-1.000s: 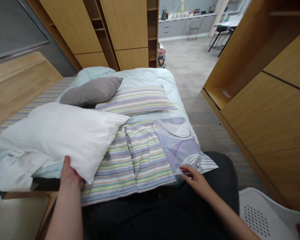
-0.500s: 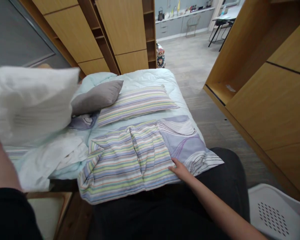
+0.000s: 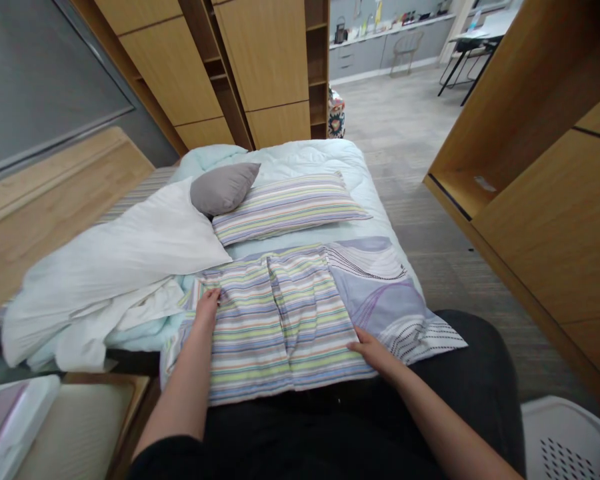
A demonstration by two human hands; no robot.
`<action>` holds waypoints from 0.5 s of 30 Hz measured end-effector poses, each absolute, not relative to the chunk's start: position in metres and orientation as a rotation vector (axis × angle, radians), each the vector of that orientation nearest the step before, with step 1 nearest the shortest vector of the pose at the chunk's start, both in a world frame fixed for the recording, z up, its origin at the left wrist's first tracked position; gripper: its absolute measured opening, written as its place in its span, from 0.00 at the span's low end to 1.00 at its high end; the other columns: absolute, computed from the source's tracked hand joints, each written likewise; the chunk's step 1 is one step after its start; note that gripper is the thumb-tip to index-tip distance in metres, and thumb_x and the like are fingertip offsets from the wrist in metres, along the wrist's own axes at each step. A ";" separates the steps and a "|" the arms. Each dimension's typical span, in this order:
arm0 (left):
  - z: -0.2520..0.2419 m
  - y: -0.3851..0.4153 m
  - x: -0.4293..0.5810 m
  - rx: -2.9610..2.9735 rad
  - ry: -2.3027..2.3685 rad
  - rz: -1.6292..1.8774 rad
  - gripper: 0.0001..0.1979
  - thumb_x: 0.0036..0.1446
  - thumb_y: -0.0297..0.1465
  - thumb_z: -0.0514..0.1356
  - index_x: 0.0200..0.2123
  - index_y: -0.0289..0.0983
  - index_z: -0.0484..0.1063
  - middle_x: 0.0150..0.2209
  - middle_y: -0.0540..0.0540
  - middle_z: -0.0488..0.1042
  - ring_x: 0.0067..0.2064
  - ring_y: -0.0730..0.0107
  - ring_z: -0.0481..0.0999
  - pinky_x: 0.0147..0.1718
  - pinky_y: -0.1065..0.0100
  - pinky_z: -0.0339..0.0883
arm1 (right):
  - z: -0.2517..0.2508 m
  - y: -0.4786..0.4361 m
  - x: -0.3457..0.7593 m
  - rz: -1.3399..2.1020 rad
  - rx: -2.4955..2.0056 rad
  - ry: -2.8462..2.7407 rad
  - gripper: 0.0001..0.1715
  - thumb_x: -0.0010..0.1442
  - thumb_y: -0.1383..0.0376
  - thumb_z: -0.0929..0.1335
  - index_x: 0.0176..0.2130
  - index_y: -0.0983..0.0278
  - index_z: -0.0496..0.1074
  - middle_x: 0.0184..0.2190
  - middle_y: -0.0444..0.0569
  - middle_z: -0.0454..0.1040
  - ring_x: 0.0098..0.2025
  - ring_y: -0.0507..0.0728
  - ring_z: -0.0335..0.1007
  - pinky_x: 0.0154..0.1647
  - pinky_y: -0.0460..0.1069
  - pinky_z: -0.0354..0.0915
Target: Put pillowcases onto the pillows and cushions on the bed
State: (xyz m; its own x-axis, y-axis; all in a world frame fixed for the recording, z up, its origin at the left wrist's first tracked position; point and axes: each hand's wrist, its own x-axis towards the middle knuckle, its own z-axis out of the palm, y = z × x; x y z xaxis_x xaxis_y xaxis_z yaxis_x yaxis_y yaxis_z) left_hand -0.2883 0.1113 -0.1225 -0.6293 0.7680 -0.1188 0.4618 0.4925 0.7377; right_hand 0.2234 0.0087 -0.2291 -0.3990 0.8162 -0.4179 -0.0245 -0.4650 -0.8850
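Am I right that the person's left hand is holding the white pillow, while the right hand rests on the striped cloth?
Not quite: the head view shows the left hand on the striped cloth, not holding the white pillow, which lies on the bed. The right hand is as you said.

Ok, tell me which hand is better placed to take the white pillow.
Left, likely: the left hand rests on the striped bedding close to the white pillow; the right hand sits at the bedding's far side.
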 end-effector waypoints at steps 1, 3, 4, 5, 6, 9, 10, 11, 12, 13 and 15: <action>-0.136 0.097 -0.280 1.027 2.326 0.951 0.11 0.66 0.34 0.62 0.47 0.34 0.76 0.42 0.42 0.79 0.46 0.58 0.80 0.49 0.55 0.77 | -0.225 0.004 0.225 1.959 -1.187 -1.074 0.35 0.49 0.55 0.75 0.56 0.58 0.79 0.52 0.52 0.84 0.58 0.72 0.78 0.67 0.68 0.67; -0.156 0.068 -0.270 1.156 2.365 0.960 0.15 0.61 0.34 0.63 0.49 0.36 0.77 0.50 0.38 0.79 0.56 0.50 0.78 0.60 0.51 0.71 | -0.213 -0.001 0.230 2.053 -1.117 -0.977 0.36 0.49 0.56 0.78 0.58 0.59 0.78 0.53 0.53 0.84 0.58 0.72 0.79 0.67 0.68 0.68; -0.161 0.057 -0.269 1.294 2.378 0.959 0.16 0.60 0.35 0.63 0.51 0.37 0.76 0.54 0.37 0.79 0.61 0.48 0.75 0.64 0.51 0.67 | -0.207 0.000 0.233 2.124 -1.080 -0.924 0.37 0.49 0.58 0.78 0.58 0.59 0.77 0.53 0.53 0.84 0.58 0.71 0.80 0.66 0.68 0.69; -0.164 0.049 -0.269 1.461 2.388 0.948 0.17 0.60 0.35 0.62 0.52 0.37 0.76 0.57 0.36 0.77 0.64 0.48 0.73 0.67 0.51 0.63 | -0.200 0.005 0.234 2.199 -1.044 -0.863 0.37 0.49 0.60 0.78 0.59 0.60 0.77 0.53 0.53 0.84 0.58 0.71 0.80 0.66 0.67 0.70; -0.165 0.045 -0.270 1.626 2.408 0.929 0.17 0.62 0.35 0.60 0.53 0.37 0.76 0.59 0.36 0.76 0.65 0.48 0.72 0.69 0.51 0.61 | -0.193 0.015 0.235 2.260 -1.020 -0.801 0.37 0.49 0.61 0.78 0.58 0.60 0.77 0.53 0.54 0.84 0.57 0.71 0.81 0.65 0.67 0.71; -0.163 0.046 -0.273 1.808 2.630 0.823 0.21 0.64 0.38 0.59 0.57 0.34 0.75 0.59 0.31 0.76 0.64 0.45 0.72 0.68 0.50 0.62 | -0.177 0.064 0.224 2.235 -1.059 -0.763 0.32 0.51 0.60 0.77 0.55 0.61 0.78 0.49 0.55 0.85 0.55 0.69 0.82 0.62 0.65 0.74; -0.161 0.048 -0.273 1.749 2.738 0.770 0.24 0.64 0.39 0.59 0.59 0.31 0.74 0.58 0.29 0.76 0.62 0.43 0.73 0.66 0.49 0.63 | -0.173 0.083 0.217 2.168 -1.096 -0.798 0.30 0.52 0.58 0.77 0.54 0.61 0.78 0.47 0.55 0.86 0.53 0.69 0.83 0.61 0.65 0.75; -0.160 0.050 -0.272 1.678 2.827 0.711 0.28 0.64 0.41 0.60 0.60 0.30 0.73 0.57 0.28 0.76 0.61 0.41 0.74 0.63 0.48 0.65 | -0.171 0.101 0.207 2.100 -1.129 -0.837 0.29 0.53 0.56 0.76 0.53 0.62 0.78 0.44 0.55 0.86 0.52 0.69 0.83 0.60 0.65 0.75; -0.157 0.051 -0.271 1.612 2.892 0.650 0.31 0.63 0.42 0.61 0.62 0.29 0.72 0.57 0.27 0.76 0.60 0.40 0.74 0.61 0.48 0.67 | -0.169 0.117 0.197 2.040 -1.154 -0.871 0.29 0.54 0.55 0.75 0.53 0.62 0.78 0.42 0.55 0.86 0.51 0.70 0.84 0.59 0.66 0.76; -0.154 0.051 -0.270 1.560 2.933 0.586 0.32 0.63 0.43 0.61 0.64 0.29 0.71 0.58 0.27 0.76 0.59 0.39 0.75 0.58 0.47 0.68 | -0.168 0.129 0.187 1.985 -1.171 -0.900 0.29 0.54 0.53 0.75 0.53 0.62 0.78 0.40 0.55 0.86 0.50 0.70 0.84 0.59 0.68 0.75; -0.143 0.047 -0.274 1.448 2.973 0.437 0.28 0.65 0.43 0.59 0.61 0.31 0.74 0.57 0.27 0.77 0.58 0.37 0.76 0.56 0.45 0.68 | -0.165 0.143 0.167 1.881 -1.182 -0.956 0.30 0.55 0.52 0.75 0.54 0.60 0.77 0.39 0.53 0.86 0.52 0.71 0.83 0.61 0.69 0.73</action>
State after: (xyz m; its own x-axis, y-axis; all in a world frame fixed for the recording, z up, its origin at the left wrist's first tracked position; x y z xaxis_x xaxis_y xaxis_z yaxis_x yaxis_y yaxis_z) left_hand -0.2743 0.0471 -0.1428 -0.6078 0.7415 0.2842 0.7919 0.5926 0.1475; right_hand 0.1669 0.1429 -0.1652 -0.3315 0.8528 -0.4035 -0.1769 -0.4763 -0.8613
